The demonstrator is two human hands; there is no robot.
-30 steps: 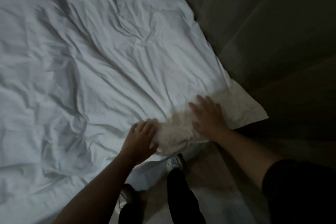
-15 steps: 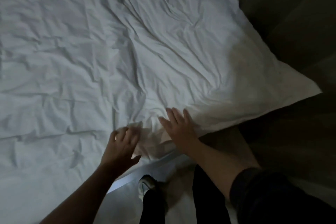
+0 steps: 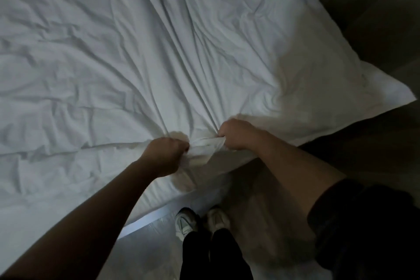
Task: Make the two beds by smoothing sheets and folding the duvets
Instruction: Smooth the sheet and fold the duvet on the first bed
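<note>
**A:** From the head view, where is the duvet?

**B:** The white duvet (image 3: 181, 57) lies spread over the bed (image 3: 159, 200), heavily creased. Its near edge hangs at the bed's side, just in front of the person. Its right corner (image 3: 400, 98) juts out past the bed, over the dark floor (image 3: 261, 207).

**A:** And the hands?

**B:** Both grip the duvet. The left hand (image 3: 167, 154) and the right hand (image 3: 236, 135) sit close together at the near edge. Their fingers (image 3: 223, 130) are curled round a bunched handful of cloth between them. Long folds fan out from that bunch across the bed.

**A:** So what makes this step go well?

**B:** I read it as a pull to draw the duvet taut before folding. With the two grips so near each other, the pull gathers the cloth to one point and makes those fan creases. I'd spread the hands well apart along the edge and pull evenly toward the body. Holding the edge level should bring the jutting corner square with the bed.

**A:** Anything to read? Labels, brands?

**B:** None that I can make out. The duvet is plain white and the light is dim. The pale shoes (image 3: 184, 223) below show no legible mark, and the dark sleeve (image 3: 363, 223) on the right arm is plain too.
</note>
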